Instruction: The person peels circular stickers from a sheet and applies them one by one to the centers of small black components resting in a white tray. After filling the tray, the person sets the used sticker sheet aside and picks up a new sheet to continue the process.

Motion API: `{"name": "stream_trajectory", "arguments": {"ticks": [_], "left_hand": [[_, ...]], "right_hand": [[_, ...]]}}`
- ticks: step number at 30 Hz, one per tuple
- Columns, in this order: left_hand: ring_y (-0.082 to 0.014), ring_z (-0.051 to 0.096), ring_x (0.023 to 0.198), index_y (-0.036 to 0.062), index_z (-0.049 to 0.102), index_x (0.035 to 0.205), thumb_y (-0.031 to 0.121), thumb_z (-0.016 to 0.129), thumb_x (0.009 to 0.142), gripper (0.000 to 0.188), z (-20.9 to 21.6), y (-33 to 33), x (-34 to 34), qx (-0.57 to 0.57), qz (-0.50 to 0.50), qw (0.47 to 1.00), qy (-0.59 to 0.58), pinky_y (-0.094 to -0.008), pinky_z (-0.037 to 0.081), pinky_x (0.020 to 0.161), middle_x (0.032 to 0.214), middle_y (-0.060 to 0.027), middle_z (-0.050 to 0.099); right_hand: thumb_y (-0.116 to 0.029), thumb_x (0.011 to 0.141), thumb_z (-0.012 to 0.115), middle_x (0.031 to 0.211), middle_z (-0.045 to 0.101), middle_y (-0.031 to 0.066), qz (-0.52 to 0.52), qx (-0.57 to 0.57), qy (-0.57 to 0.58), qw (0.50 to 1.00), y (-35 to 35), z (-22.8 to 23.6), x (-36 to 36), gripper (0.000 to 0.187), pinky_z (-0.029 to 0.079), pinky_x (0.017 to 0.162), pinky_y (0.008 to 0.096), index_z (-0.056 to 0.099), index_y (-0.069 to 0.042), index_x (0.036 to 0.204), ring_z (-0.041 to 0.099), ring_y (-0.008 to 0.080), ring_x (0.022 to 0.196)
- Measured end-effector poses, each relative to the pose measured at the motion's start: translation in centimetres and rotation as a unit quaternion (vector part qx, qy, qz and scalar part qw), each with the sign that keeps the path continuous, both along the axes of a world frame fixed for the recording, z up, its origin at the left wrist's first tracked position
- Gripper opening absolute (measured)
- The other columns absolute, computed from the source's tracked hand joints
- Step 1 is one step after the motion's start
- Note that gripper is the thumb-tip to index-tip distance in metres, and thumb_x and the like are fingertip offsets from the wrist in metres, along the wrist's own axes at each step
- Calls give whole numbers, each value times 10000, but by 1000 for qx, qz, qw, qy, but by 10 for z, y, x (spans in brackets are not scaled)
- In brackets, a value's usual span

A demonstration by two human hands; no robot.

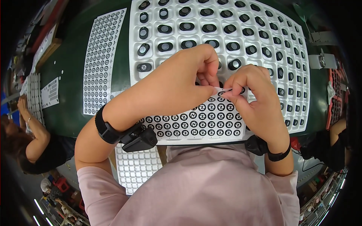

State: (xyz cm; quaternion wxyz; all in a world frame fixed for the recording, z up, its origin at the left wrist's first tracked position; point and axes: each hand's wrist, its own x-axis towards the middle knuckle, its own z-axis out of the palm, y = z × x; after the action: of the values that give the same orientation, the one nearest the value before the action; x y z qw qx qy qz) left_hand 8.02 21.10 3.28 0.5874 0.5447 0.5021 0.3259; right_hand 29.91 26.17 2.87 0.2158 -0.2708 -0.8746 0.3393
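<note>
At the upper edge of the sticker sheet (203, 116), left hand (184, 83) and right hand (258, 100) pinch it, fingers curled.

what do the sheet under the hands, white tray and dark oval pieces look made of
Sheet: probably coated paper or thin film, matte white; its pinched edge bends up easily.
White tray: likely thin moulded plastic, glossy; highlights run along its rounded pocket rims.
Dark oval pieces: perhaps hard plastic, satin black with smooth edges; the grey centres' material is unclear.
</note>
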Motion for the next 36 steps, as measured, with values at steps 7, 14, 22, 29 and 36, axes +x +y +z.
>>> {"name": "stream_trajectory", "arguments": {"ticks": [7,14,22,29,36], "left_hand": [[-70,578,771,50,459,947,-70,682,853,271,3,1,-2,-37,4,999,-4,-251,463,698,854,-34,660],[-45,558,730,41,468,951,-74,676,861,253,-4,-3,2,-34,21,999,7,-215,448,641,834,-19,642],[-128,598,793,17,518,988,-48,696,852,234,-14,-9,8,62,30,994,81,-274,501,730,907,-50,640],[-263,642,893,16,626,1037,0,735,816,246,-3,-15,-22,249,39,932,261,-345,514,814,980,-99,660],[-311,643,923,46,708,1010,25,757,791,225,-8,-14,-48,265,49,881,389,-385,509,802,985,-112,663]], "right_hand": [[42,743,770,853,658,21,4,37,-2,999,0,1,-2,228,416,891,372,600,-83,831,597,235,877],[35,727,771,871,671,40,13,116,-6,993,-5,0,-4,204,434,867,392,648,-75,848,614,265,886],[8,742,758,966,707,55,16,139,-51,989,-10,7,-3,183,431,887,406,644,-74,858,626,283,953],[15,747,753,1181,710,97,-5,132,-91,987,-4,16,8,188,432,978,406,628,-52,870,619,320,1064],[39,777,727,1082,676,101,-26,76,-24,996,9,32,-3,192,440,945,344,622,-11,929,610,251,1041]]}}
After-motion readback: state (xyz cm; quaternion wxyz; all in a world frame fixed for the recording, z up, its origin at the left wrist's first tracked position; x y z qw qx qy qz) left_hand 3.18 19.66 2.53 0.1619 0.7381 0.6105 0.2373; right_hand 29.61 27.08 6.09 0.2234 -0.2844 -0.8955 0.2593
